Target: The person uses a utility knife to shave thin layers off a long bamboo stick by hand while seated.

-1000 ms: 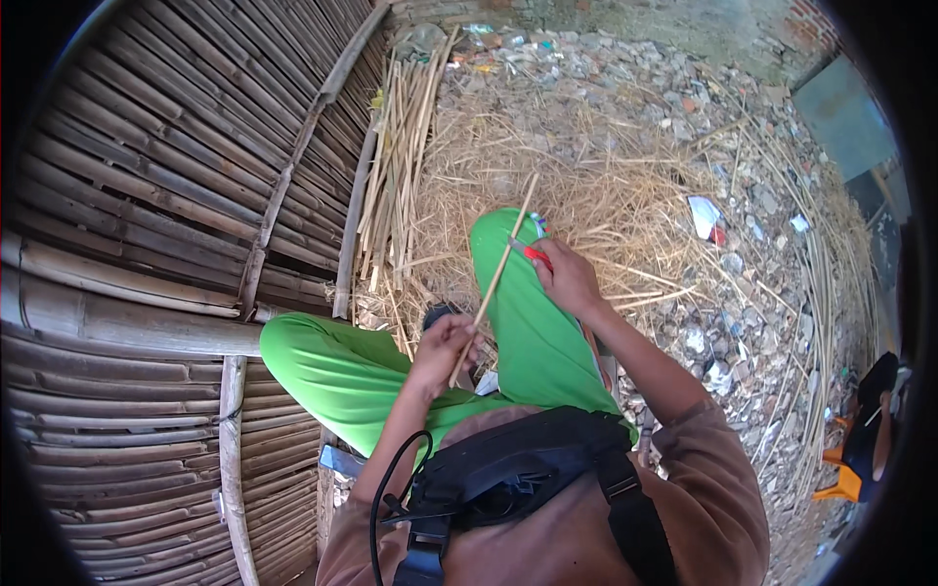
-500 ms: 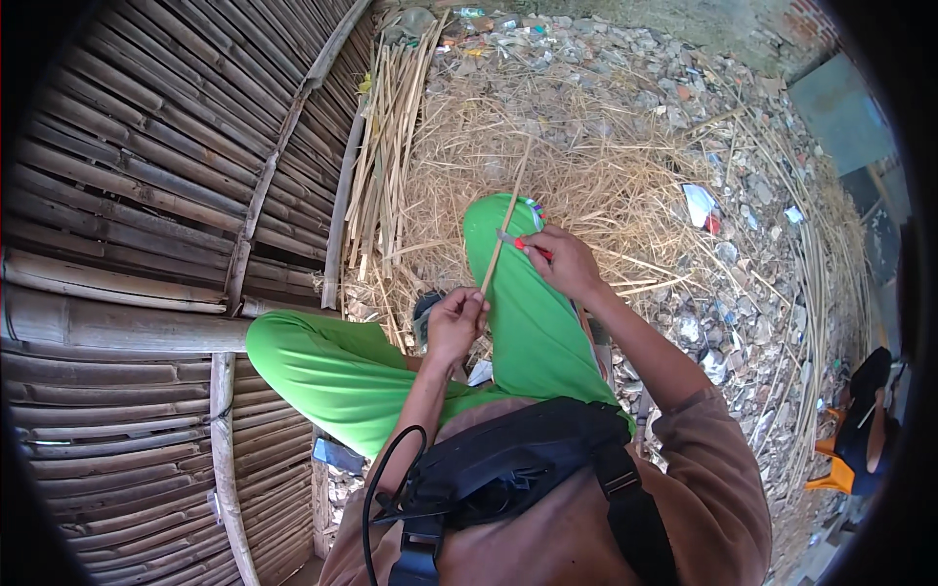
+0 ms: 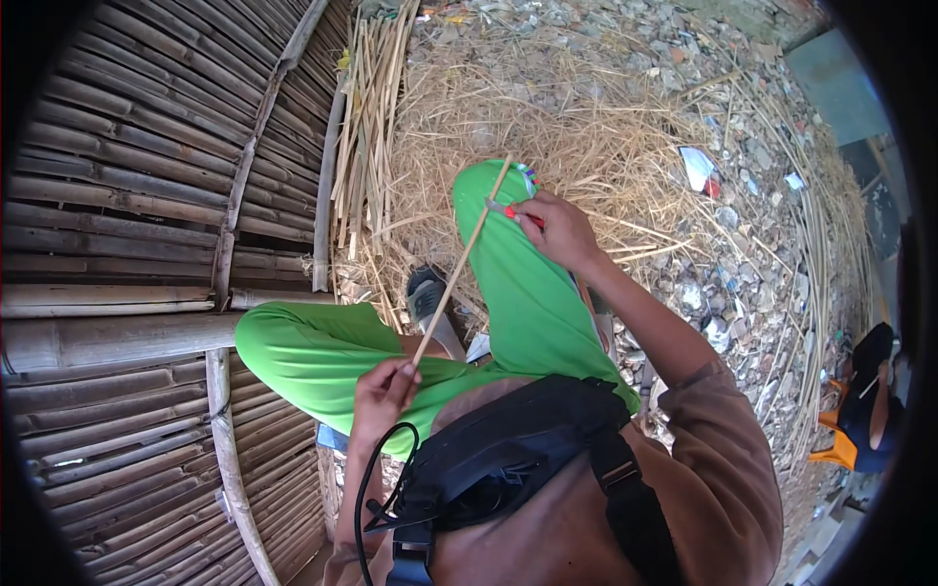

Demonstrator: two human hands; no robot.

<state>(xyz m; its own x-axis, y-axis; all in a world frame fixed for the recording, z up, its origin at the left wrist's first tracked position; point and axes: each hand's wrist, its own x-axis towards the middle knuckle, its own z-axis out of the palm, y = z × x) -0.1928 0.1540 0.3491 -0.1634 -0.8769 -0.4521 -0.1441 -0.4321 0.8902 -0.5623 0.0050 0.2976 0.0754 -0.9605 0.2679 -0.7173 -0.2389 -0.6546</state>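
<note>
A thin bamboo strip [image 3: 452, 281] slants across my green trousers, from my lap up to my raised knee. Its near end is pinched in my left hand [image 3: 384, 389], low over my lap. By the knee my right hand [image 3: 557, 230] is closed round the red handle of a knife [image 3: 507, 210]. The short blade lies against the strip near its far end, over the green cloth. Most of the handle is hidden inside my right fingers.
To the left stands a wall of bamboo slats [image 3: 127, 186]. A bundle of long bamboo strips [image 3: 369, 127] lies beside it. Straw-like shavings [image 3: 547, 107] cover the rubble ground ahead. An orange chair [image 3: 833, 441] with a person beside it is at the far right.
My left hand has drawn back toward my lap, pulling the strip along under the blade. My right hand with the knife stays near the knee. The view has shifted slightly.
</note>
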